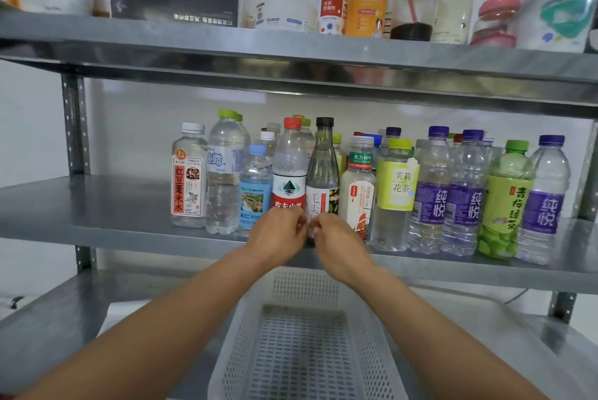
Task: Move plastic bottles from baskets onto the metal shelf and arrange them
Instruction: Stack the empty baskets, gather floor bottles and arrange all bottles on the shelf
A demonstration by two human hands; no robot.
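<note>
White basket is sitting nearest, under the 2 forearms. Left hand and right hand are curling fingers round the base of the black-capped bottle, which is standing upright in the front row on the metal shelf

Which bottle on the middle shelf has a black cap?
The tall slim bottle just right of the red-capped bottle; narrowest neck in the front row.
</note>
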